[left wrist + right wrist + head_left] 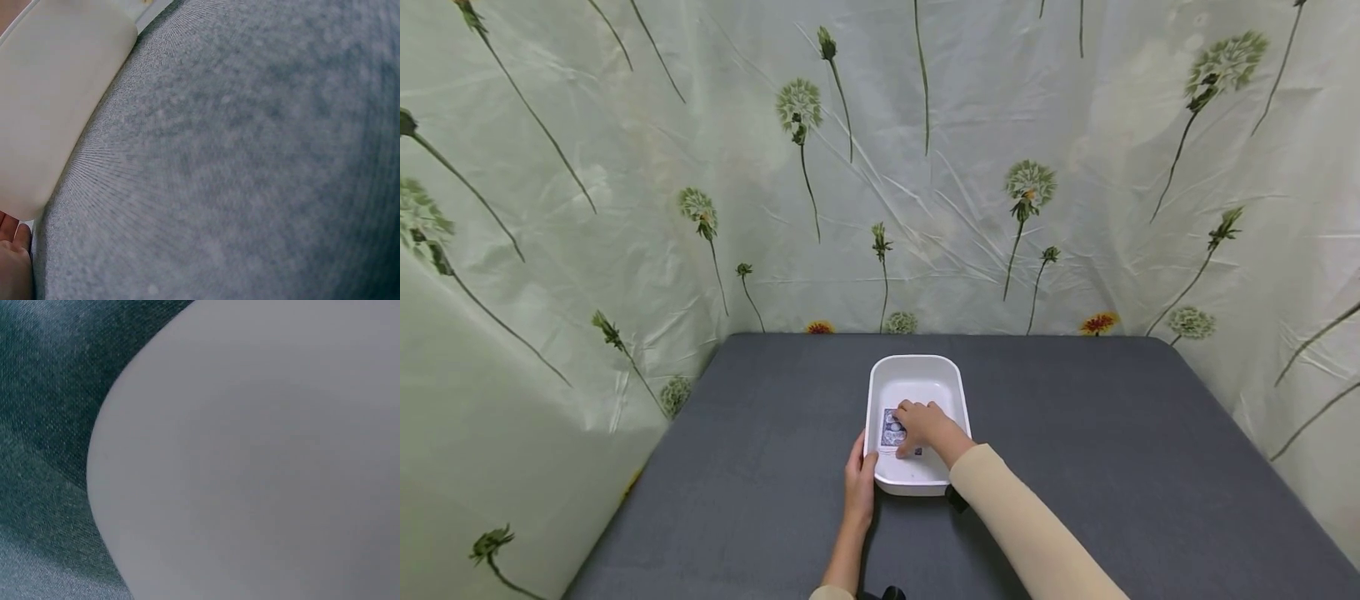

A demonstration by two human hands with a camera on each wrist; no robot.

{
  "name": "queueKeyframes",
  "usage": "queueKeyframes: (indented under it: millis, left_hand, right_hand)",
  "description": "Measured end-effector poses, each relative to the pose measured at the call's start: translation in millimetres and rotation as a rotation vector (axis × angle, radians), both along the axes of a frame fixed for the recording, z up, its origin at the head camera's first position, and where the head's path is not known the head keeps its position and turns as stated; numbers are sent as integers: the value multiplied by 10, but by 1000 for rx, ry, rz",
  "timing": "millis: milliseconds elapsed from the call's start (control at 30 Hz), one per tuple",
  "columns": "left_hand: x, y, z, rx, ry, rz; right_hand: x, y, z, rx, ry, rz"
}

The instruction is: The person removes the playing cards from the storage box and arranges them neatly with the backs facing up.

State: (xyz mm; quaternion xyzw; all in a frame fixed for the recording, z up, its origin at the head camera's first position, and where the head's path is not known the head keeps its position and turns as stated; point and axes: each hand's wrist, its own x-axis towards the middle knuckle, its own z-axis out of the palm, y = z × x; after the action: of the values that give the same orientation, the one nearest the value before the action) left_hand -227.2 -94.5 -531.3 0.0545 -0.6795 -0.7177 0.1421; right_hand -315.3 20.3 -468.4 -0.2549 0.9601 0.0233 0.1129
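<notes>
A white rectangular tub (pixel 955 392) with rounded corners lies on the dark grey table. My left hand (pixel 859 483) holds its near left side, thumb at the rim and fingers along the outer wall. In the left wrist view, fingers (pixel 14 234) show beside the tub's pale wall (pixel 62 94). My right hand (pixel 925 429) reaches down inside, over a small blue-and-white printed card (pixel 891 427) at the bottom. Its fingers bend across the card's upper part, and the thumb is by the lower edge; I cannot tell whether they pinch it. White tub surface (pixel 262 462) fills most of the right wrist view.
The grey cloth-covered table (pixel 1075 467) extends around the tub. Behind and to the sides hangs a pale curtain (pixel 940 192) printed with dandelions. A black strap piece (pixel 956 498) sits at the right wrist, by the tub's near right corner.
</notes>
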Motion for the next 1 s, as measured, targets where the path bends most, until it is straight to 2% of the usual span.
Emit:
queueKeyframes:
  millis: [400,700,1000]
  left_hand:
    - [30,-21,-4,-23,10,33]
    - [-2,-16,24,0,-5,10]
    - [6,-1,9,-10,-17,10]
  right_hand:
    - [25,-30,20,-76,-16,-27]
    - [-3,-4,54,-128,-73,-83]
    - [-53,17,-47,-95,-96,-107]
